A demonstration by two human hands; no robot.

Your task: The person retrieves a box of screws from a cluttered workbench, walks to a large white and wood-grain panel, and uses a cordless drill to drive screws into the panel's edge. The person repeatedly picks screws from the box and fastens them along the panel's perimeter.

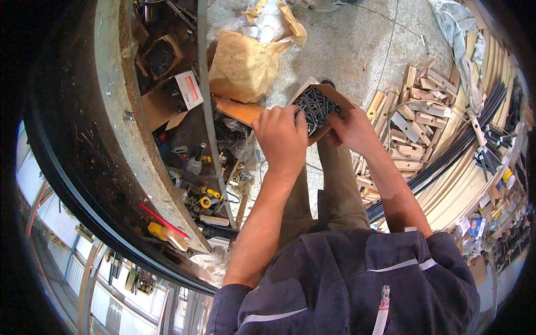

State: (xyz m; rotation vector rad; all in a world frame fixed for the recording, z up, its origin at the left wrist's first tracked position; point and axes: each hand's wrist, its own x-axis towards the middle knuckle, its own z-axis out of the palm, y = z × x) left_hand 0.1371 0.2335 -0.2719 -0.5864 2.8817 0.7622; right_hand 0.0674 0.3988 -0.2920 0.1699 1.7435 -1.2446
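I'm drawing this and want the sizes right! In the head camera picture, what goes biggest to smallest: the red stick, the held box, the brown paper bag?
1. Brown paper bag
2. Held box
3. Red stick, long but very thin

That's only how they look here; their real sizes may differ.

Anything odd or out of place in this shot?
Yes. What looks like an ash-tipped cigarette juts up before the dark shirt: odd near wood. Right of the legs, wooden blocks lie jumbled. The carton of fasteners between left hand and right hand shows no spill.
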